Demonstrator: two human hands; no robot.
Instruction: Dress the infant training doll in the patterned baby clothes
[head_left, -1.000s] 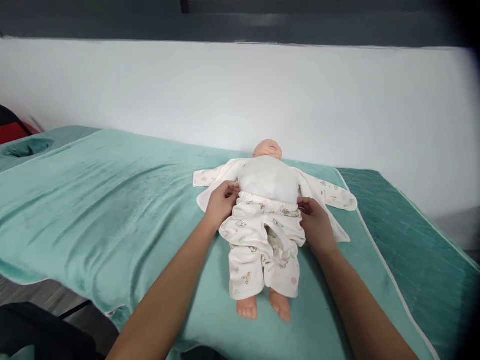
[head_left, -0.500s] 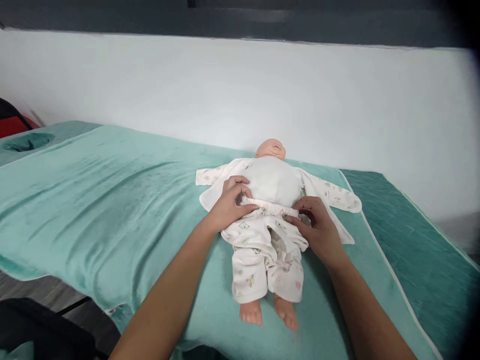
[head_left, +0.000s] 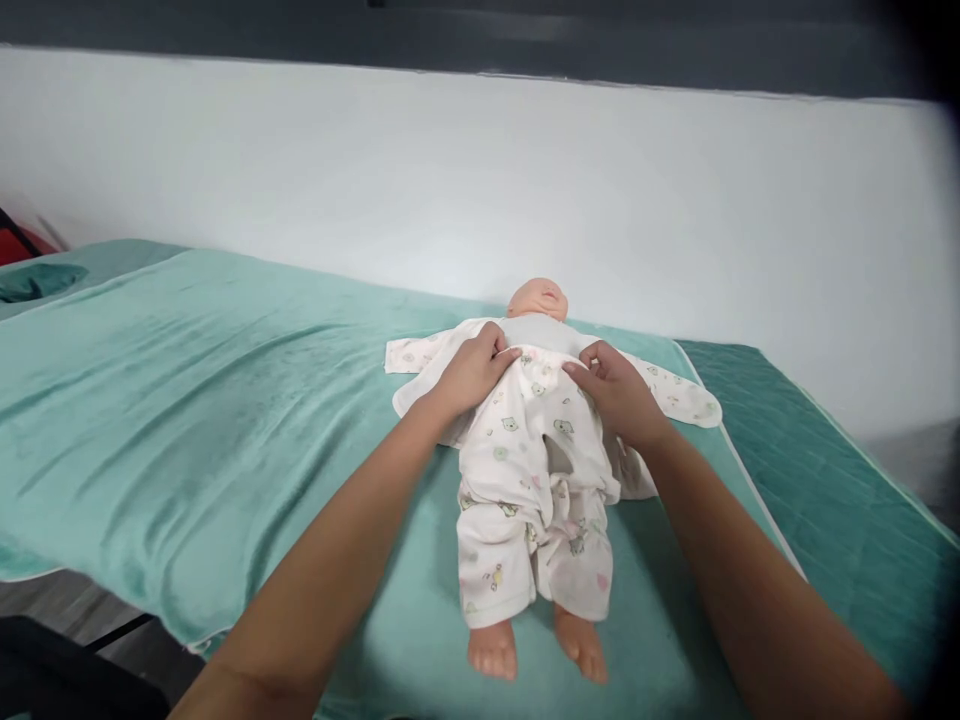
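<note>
A baby doll lies on its back, head toward the wall and bare feet toward me. White printed pants cover its legs, their waistband stretched up over the belly. My left hand pinches the waistband at its left end, thumb over the edge. At the other end my right hand grips the same waistband between thumb and curled fingers. An open white jacket lies spread under the doll, with both sleeves out to the sides. The doll's upper chest shows pale above the waistband.
A light green blanket with folds covers the bed under the doll. Darker green quilted cloth lies to the right. Behind stands a white wall. A black object is at the lower left, beside the grey floor.
Both hands have moved up toward the doll's head, pulling the waistband from the hips to high on the belly. The pant legs are straighter, and the view has shifted slightly.
</note>
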